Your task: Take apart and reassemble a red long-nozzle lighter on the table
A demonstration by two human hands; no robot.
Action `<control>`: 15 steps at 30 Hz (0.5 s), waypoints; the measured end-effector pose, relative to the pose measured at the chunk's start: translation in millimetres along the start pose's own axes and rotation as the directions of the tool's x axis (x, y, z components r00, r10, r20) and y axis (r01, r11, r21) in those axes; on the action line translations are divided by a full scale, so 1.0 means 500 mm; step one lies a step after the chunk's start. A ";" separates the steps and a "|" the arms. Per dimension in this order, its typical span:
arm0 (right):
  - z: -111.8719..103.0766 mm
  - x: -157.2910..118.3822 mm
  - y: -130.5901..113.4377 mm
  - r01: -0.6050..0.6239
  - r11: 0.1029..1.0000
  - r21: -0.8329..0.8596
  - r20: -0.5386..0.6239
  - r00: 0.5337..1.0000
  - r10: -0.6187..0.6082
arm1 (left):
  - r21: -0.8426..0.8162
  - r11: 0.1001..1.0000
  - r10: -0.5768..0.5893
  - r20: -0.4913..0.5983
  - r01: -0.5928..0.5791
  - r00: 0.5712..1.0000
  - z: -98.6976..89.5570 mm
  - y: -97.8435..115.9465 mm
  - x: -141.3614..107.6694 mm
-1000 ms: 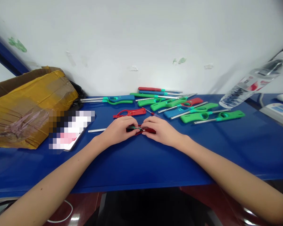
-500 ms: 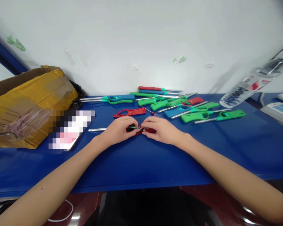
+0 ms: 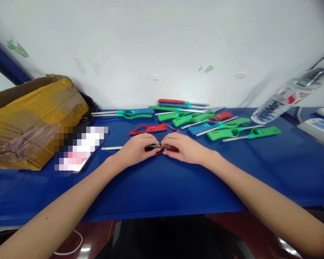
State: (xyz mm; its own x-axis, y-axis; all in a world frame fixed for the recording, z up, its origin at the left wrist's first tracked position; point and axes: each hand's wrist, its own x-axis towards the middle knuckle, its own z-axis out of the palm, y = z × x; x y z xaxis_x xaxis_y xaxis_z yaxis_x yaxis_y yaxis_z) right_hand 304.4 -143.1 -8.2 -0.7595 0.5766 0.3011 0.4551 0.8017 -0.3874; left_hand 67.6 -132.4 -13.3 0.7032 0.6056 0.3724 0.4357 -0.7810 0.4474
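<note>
Grasping an opened red lighter (image 3: 172, 148) with the fingers of both left hand (image 3: 135, 149) and right hand (image 3: 190, 148), midway along the blue counter (image 3: 162, 190). Unable to make out small parts between the fingertips. Noted a metal tube (image 3: 111, 148) projecting past the left hand, a loose red casing half (image 3: 154, 128) just beyond, and other lighters (image 3: 220, 134) near the wall (image 3: 178, 43).

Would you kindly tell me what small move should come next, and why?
Perhaps the left hand should settle the small inner parts into the red casing while the right hand steadies it: those parts look exposed, and a separate red shell lies beyond the hands.
</note>
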 end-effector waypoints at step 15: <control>-0.001 -0.003 0.005 0.020 0.997 -0.078 -0.028 0.999 -0.022 | -0.048 0.999 -0.023 -0.004 0.022 1.000 0.002 -0.001 -0.002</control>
State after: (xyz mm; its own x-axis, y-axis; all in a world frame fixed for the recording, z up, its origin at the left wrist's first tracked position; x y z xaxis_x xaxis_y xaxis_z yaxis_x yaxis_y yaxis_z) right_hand 306.7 -142.0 -9.2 -0.7559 0.5632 0.3339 0.4751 0.8227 -0.3121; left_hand 67.5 -132.8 -14.4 0.6911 0.6237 0.3652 0.4240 -0.7590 0.4940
